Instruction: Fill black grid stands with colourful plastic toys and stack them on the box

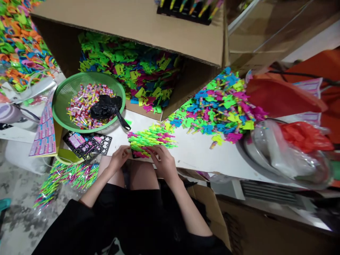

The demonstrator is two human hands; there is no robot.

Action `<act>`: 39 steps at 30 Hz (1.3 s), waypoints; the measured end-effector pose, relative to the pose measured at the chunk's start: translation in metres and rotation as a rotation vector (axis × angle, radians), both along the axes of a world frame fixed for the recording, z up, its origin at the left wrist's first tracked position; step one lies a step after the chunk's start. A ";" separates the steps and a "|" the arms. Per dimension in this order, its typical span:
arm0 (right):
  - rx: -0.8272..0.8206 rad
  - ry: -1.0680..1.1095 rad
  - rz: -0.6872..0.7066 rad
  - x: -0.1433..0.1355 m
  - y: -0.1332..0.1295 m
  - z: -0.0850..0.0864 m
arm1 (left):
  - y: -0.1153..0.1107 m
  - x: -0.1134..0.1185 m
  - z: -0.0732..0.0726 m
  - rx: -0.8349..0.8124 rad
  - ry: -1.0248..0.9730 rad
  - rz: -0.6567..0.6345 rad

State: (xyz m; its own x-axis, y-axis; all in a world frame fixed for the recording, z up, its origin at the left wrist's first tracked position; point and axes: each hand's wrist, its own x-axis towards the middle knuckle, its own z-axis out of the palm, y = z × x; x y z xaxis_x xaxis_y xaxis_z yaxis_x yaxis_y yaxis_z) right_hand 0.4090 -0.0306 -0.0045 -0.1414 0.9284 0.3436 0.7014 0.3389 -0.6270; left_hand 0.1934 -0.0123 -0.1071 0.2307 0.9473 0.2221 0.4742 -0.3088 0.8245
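Rows of small neon green, yellow and pink pieces point(152, 138) lie packed together on the white table point(196, 156), near its front edge. A bit of something black shows under their near left corner. My left hand point(120, 157) is at that corner, fingers curled together; what they pinch is too small to make out. My right hand point(163, 159) reaches over the near edge of the rows, fingertips pressed together on a pink piece. To the right lies a loose heap of colourful pieces with short striped tubes point(220, 102).
A green basket point(62, 118) holds small tubes and a black bag. Behind, an open cardboard box point(132, 17) contains neon pieces. Left are black lattice trays point(103, 143) and label sheets point(45, 134). At right, a metal basin point(247, 159) bears plastic bags.
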 end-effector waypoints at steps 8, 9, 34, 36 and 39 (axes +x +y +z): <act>-0.165 -0.291 0.196 -0.012 0.033 0.007 | 0.004 0.014 -0.004 -0.170 -0.213 0.044; -0.175 -0.312 0.201 -0.014 0.035 0.006 | 0.005 0.014 -0.004 -0.163 -0.221 0.041; -0.060 -0.110 -0.109 0.043 0.056 0.008 | 0.037 0.005 -0.010 -0.223 -0.198 0.133; -0.075 -0.028 -0.400 0.093 0.059 -0.002 | 0.037 0.006 -0.005 -0.254 -0.189 0.153; -0.186 -0.061 -0.853 0.167 0.063 -0.029 | 0.036 0.005 0.001 -0.343 -0.198 0.205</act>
